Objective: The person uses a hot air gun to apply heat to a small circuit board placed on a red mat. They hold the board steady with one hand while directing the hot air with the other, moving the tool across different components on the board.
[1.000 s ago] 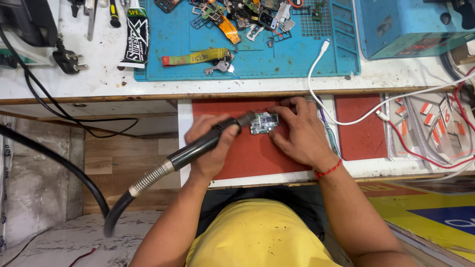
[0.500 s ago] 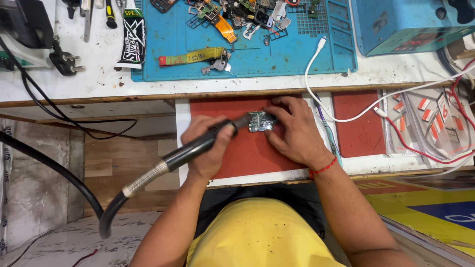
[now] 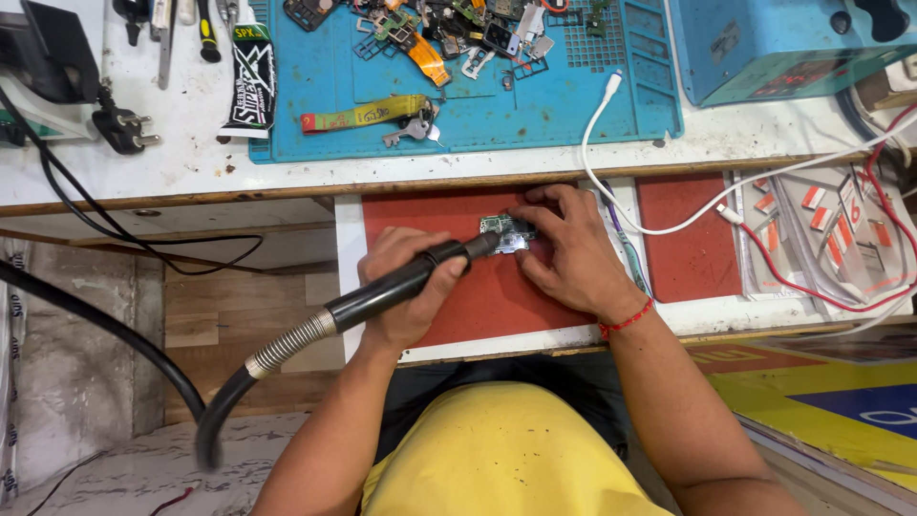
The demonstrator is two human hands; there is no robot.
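Note:
My left hand [image 3: 409, 287] grips a black hot-air wand [image 3: 401, 282] whose nozzle points at a small green circuit board [image 3: 504, 232]. The board lies on a red mat [image 3: 478, 296] in a pulled-out white drawer. My right hand [image 3: 571, 256] rests flat on the mat with its fingers pressing the board's right side. A ribbed metal collar and thick black hose [image 3: 239, 382] trail from the wand down to the left.
A blue work mat [image 3: 535, 105] with several small parts, a yellow strap [image 3: 368, 113] and keys lies on the bench behind. A blue box [image 3: 783, 48] stands far right. White and red cables [image 3: 764, 229] cross a tray of small packets. A black plug [image 3: 122, 129] lies at left.
The view has shifted slightly. Both hands stay in place, the wand nozzle still at the board.

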